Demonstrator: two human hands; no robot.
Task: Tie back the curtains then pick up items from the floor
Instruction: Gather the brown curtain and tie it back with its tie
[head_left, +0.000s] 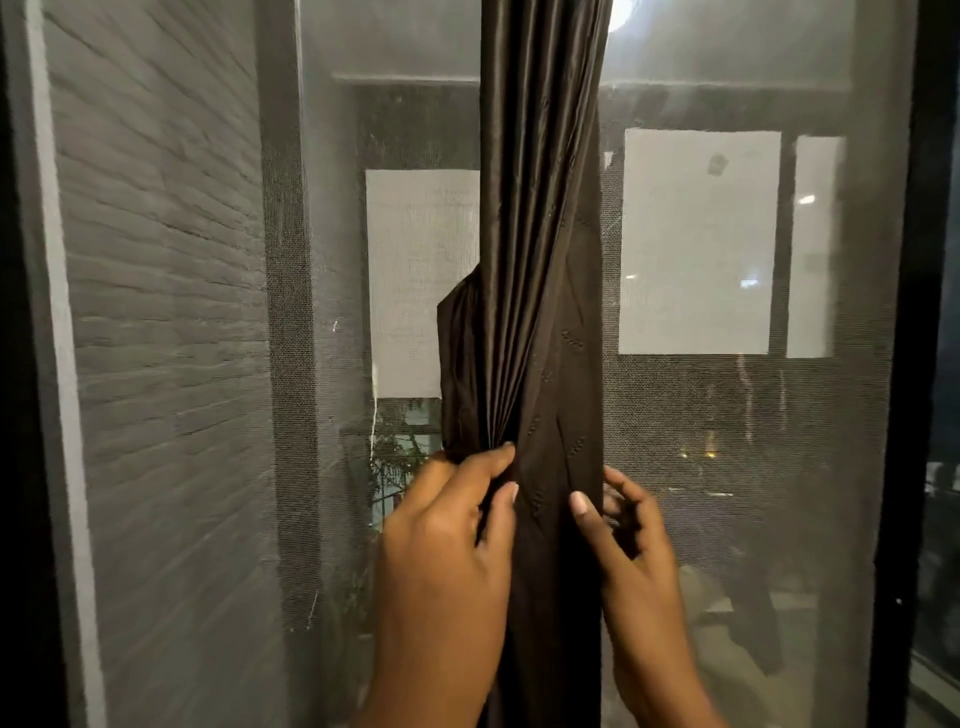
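Both hands (447, 525) (631, 540) grip vertically hanging gathered curtain (540, 260)

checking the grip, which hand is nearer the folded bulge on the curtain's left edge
Left. The left hand pinches the curtain just below the bulge; the right hand is at the opposite edge.

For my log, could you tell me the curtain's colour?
Dark brown curtain, seen in the head view.
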